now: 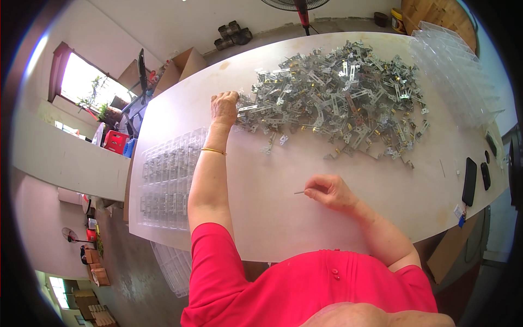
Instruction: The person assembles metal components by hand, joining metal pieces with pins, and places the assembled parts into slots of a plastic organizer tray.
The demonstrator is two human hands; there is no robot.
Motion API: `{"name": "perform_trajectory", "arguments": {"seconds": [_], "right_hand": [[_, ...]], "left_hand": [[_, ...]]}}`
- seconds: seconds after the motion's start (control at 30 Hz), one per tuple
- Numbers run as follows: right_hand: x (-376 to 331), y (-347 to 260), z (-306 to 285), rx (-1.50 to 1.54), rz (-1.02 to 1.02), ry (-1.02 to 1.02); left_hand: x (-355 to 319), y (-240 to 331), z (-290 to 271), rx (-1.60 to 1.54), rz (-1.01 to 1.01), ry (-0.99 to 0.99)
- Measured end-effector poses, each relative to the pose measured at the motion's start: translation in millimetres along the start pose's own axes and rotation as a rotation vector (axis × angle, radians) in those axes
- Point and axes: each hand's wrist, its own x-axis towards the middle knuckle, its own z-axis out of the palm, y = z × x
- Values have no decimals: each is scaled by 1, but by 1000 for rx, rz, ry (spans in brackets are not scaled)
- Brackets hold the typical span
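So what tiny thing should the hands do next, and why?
Probably the left hand should bring one piece from the pile of metal pieces over to the right hand. It is at the pile's left edge, though whether it grips one I can't tell, and the right hand holds a thin stick over the table's near side.

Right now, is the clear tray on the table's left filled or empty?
Not empty: metal parts sit in rows in the clear tray. Whether completely full, I cannot tell.
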Motion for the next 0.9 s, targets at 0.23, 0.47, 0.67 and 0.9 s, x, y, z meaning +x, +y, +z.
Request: {"name": "perform_trajectory", "arguments": {"seconds": [0.23, 0.47, 0.67, 0.9], "right_hand": [[0, 7, -1, 84, 41, 36], [1, 2, -6, 306, -104, 220], [3, -8, -16, 275, -161, 434], [5, -13, -19, 272, -141, 499]], "left_hand": [[8, 25, -27, -251, -165, 112], [-27, 102, -70, -1476, -238, -6], [-95, 169, -74, -2187, -372, -338], [-134, 201, -60, -2179, -488, -484]]}}
